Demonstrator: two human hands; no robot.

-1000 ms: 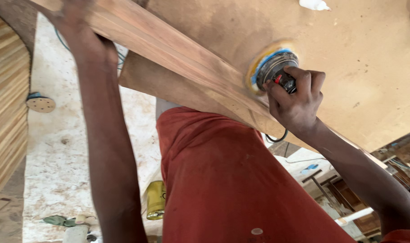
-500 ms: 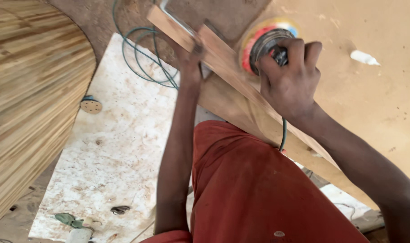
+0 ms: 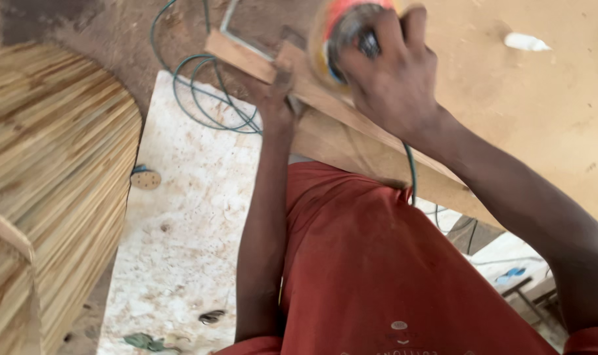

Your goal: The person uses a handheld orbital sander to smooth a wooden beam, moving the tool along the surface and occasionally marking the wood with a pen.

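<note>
A curved slatted wooden piece [image 3: 49,184] stands at left; beside it, my left hand [image 3: 273,89] grips a long wooden plank [image 3: 351,141], while my right hand [image 3: 391,79] clenches a disc sander [image 3: 342,29] against the plank's upper edge.

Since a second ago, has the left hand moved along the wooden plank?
Yes. The left hand has slid down the wooden plank toward the right hand and its sander; against that plank, the gap between them has closed.
</note>
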